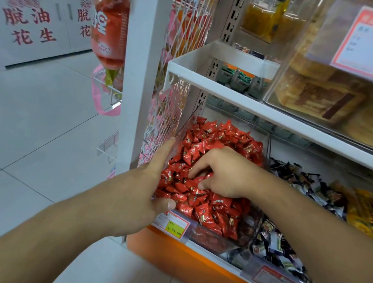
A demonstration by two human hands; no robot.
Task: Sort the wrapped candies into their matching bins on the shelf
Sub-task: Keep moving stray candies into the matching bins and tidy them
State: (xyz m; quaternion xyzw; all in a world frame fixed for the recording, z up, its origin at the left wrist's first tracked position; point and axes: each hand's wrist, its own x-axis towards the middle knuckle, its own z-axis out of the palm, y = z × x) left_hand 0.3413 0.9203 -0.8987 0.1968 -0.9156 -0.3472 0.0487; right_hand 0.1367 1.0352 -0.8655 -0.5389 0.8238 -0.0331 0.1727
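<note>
Bin [183, 127] heaped, red candies [211, 208]; neighbour bin [269, 148] black-wrapped candies [284, 245].

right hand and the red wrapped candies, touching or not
Touching. The head view shows the right hand with fingertips dug into the red wrapped candies.

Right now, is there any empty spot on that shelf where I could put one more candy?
Hardly. The red candy bin is heaped, with the right hand digging in and the left hand on its left wall. The black-and-white candies crowd the next bin. Bare room shows only behind that pile, against the white back wall.
</note>
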